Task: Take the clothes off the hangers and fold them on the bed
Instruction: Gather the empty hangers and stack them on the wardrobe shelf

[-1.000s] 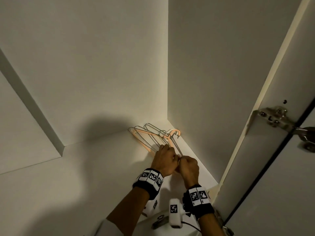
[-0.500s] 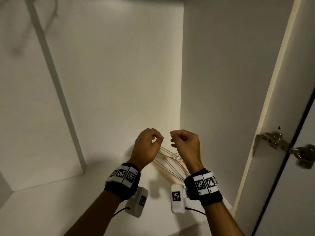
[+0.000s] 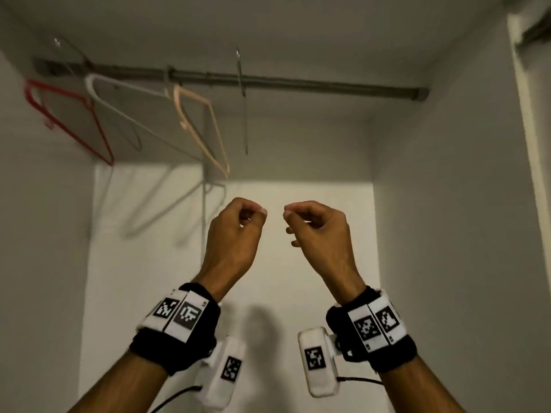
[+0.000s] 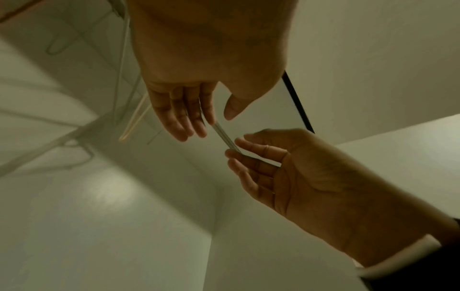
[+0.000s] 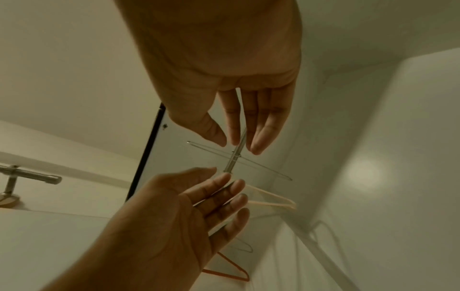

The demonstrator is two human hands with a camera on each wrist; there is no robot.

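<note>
raising both hands up inside the wardrobe since a second ago, left hand and right hand loosely curled, fingers holding nothing, no longer on the shelf's hangers, bare hangers on the rail above, clothes unseen

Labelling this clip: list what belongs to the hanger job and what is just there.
Job:
red hanger
white hanger
peach hanger
wire hanger
left hand, empty
right hand, empty
No clothes in view.

Just there:
closet rod
door handle
</note>
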